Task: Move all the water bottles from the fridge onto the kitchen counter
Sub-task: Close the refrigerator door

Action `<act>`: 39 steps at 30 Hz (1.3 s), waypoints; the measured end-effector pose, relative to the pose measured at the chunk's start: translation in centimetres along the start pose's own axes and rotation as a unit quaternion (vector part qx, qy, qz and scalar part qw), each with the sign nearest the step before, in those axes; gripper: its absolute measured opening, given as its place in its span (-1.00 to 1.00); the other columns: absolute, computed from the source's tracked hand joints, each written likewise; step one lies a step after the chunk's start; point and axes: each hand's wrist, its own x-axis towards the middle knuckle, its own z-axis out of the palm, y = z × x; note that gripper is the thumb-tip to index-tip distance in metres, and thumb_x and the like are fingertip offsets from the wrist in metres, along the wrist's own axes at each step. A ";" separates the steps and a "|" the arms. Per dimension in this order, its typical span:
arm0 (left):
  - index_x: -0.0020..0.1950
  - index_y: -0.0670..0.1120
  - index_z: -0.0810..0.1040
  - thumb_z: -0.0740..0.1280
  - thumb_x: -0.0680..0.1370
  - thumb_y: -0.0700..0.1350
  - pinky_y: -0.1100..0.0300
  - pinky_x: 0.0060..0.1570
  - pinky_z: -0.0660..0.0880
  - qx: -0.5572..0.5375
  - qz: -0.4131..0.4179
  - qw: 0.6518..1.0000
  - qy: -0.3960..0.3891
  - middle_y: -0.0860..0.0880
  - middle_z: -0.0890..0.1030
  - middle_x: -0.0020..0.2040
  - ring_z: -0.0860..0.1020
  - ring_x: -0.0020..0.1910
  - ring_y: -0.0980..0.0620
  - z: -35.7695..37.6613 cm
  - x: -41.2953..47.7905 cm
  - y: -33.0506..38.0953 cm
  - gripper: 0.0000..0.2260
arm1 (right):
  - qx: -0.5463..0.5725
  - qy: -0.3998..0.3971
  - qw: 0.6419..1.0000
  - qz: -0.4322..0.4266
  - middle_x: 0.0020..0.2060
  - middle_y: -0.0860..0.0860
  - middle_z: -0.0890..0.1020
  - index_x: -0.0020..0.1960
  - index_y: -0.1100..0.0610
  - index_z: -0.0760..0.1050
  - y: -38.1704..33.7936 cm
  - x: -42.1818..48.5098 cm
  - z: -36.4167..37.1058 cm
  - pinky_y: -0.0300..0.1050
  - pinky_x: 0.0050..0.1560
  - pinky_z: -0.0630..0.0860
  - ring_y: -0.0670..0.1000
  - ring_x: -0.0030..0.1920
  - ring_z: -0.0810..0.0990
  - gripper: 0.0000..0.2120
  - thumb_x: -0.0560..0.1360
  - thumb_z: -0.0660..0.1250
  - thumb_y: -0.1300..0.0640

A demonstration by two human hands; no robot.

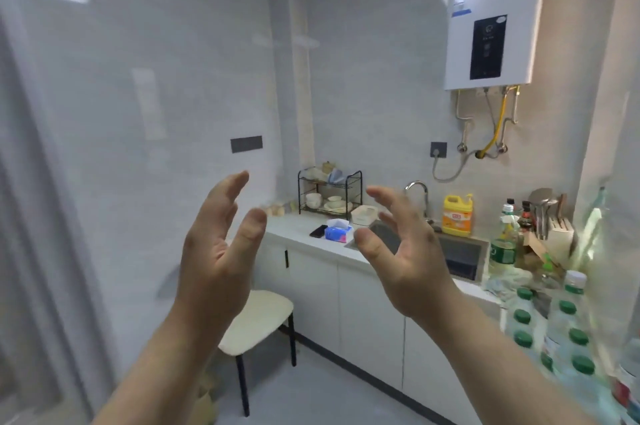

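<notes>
My left hand (216,244) and my right hand (405,251) are raised in front of me, palms facing each other, fingers spread, holding nothing. Several clear water bottles with green caps (550,331) stand packed together at the lower right, by the near end of the white kitchen counter (301,237); whether they rest on it I cannot tell. My right hand is up and to the left of them, well apart. A large glossy pale surface (121,147) fills the left side; I cannot tell whether it is the fridge.
On the counter are a dish rack (329,194), a tissue pack (337,232), a phone (318,231), a sink with tap (460,256), a yellow detergent jug (457,215) and sauce bottles. A cream chair (259,320) stands on the floor. A water heater (495,15) hangs above.
</notes>
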 end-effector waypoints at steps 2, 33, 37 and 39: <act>0.31 0.33 0.37 0.20 0.46 0.23 0.33 0.30 0.31 0.033 0.008 0.999 0.026 0.22 0.45 0.41 0.37 0.39 0.28 -3.3 -0.7 1.4 -0.60 | 0.040 -0.019 0.999 -0.017 0.17 -0.47 0.38 0.31 -0.19 0.33 -2.0 0.5 2.4 -0.33 0.17 0.36 -0.38 0.22 0.41 -0.51 0.40 0.21 -0.22; 0.26 0.41 0.39 0.23 0.41 0.25 0.17 0.38 0.29 0.344 -0.030 0.908 0.238 0.53 0.42 0.26 0.34 0.35 0.42 -33.2 -8.6 13.2 -0.60 | 0.268 -0.204 0.927 -0.167 0.25 -0.48 0.24 0.35 -0.31 0.14 -23.0 0.2 24.4 -0.27 0.26 0.28 -0.32 0.27 0.36 -0.43 0.38 0.18 -0.30; 0.41 0.26 0.35 0.21 0.41 0.26 0.20 0.39 0.27 0.352 -0.026 0.912 0.207 0.53 0.35 0.25 0.28 0.29 0.53 -31.7 -5.8 11.3 -0.45 | 0.248 -0.171 0.938 -0.174 0.27 -0.44 0.25 0.39 -0.21 0.21 -22.1 1.9 25.2 -0.20 0.31 0.29 -0.30 0.28 0.34 -0.45 0.43 0.25 -0.18; 0.50 0.14 0.29 0.23 0.44 0.23 0.24 0.37 0.25 0.359 -0.025 0.912 0.199 0.47 0.30 0.29 0.28 0.28 0.50 -30.1 -4.2 10.6 -0.38 | 0.216 -0.150 0.946 -0.190 0.37 -0.21 0.32 0.46 -0.01 0.26 -21.1 3.2 25.7 -0.13 0.38 0.27 -0.16 0.37 0.30 -0.36 0.43 0.23 -0.20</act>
